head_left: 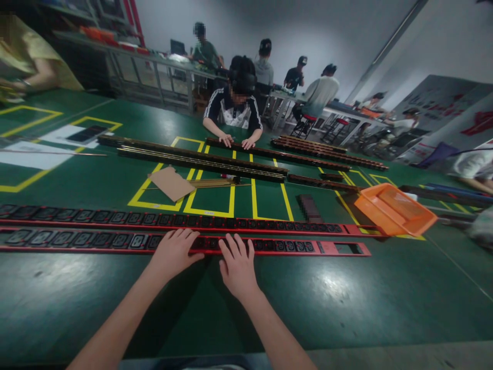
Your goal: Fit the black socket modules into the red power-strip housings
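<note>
A long red power strip (277,246) with a row of black sockets lies across the table in front of me. My left hand (175,254) rests over it near the middle, fingers stretched out and thumb apart. To its right, my right hand (239,267) lies with spread fingertips on the same strip. Neither hand is wrapped round anything. Some sockets between and under the fingers are hidden. Just behind and parallel to it is a second red power strip (115,218), also filled with black sockets. A rectangular cut-out shows at the near strip's right end.
An orange bin (398,210) stands at the right, touching the far strip's end. Beyond the strips lie brown cardboard (171,183), a dark block (309,209) and long dark rails (200,163). Across the green table (308,308), a co-worker (233,105) handles another rail.
</note>
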A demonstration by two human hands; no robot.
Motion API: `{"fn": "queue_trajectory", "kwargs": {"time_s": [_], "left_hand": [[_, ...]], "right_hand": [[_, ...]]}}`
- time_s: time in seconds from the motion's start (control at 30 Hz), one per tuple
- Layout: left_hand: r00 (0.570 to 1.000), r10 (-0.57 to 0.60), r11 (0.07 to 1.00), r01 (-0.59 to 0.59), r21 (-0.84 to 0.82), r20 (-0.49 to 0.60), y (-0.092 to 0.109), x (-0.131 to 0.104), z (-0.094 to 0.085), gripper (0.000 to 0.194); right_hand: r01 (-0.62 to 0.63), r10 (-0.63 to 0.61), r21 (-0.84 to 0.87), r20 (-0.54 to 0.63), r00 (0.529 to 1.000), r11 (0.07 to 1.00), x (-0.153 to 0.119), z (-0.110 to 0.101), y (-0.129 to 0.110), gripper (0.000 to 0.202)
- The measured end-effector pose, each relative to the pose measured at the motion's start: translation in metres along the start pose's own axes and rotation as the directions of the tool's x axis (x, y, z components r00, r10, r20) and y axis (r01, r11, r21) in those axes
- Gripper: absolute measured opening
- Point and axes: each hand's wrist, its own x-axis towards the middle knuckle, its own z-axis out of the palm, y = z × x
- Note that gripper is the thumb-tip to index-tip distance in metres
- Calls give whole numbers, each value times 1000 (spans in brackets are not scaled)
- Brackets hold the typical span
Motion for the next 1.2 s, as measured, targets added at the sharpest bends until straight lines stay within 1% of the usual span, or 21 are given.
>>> {"fn": "queue_trajectory", "kwargs": {"time_s": [0.13, 0.23, 0.3, 0.4, 0.53, 0.63, 0.83, 1.0, 1.07, 1.2], "left_hand": [[1000, -22, 1000, 22, 13, -6, -26, -12, -10, 44], [1000, -17, 999, 18, 31, -14, -31, -14, -10, 43], [1000, -2, 999, 3, 52, -19, -26, -13, -7, 44], [999, 25, 998, -23, 58, -32, -13, -7, -1, 45], [998, 45, 999, -45, 2, -31, 6, 4, 5, 42], [998, 39, 999, -40, -20, -46, 14, 8, 8, 44], [996, 30, 999, -32, -22, -78, 15, 6, 12, 46], [997, 36, 999, -38, -26, -73, 15, 6, 11, 46], [997, 34, 999, -35, -22, -71, 16, 6, 10, 47], [997, 28, 999, -29, -15, -75, 16, 6, 10, 48]], "right_hand": [[-25, 26, 6, -24, 999, 1000, 0, 3, -1, 49], [-29, 29, 28, -22, 999, 999, 1, 3, -2, 49], [-46, 47, 39, -24, 999, 998, 2, 1, -1, 48], [-85, 86, 37, -50, 995, 996, 1, -1, 5, 44], [-128, 127, 3, -108, 986, 992, -1, -2, 20, 37], [-148, 145, -12, -146, 979, 989, -2, 1, 27, 36], [-108, 110, 22, -196, 974, 994, -3, 11, 26, 35], [-79, 81, 20, -196, 977, 997, -3, 8, 24, 38], [-63, 64, 11, -175, 982, 998, -4, 5, 23, 43], [20, -20, 8, -89, 996, 1000, -5, -1, 22, 49]]}}
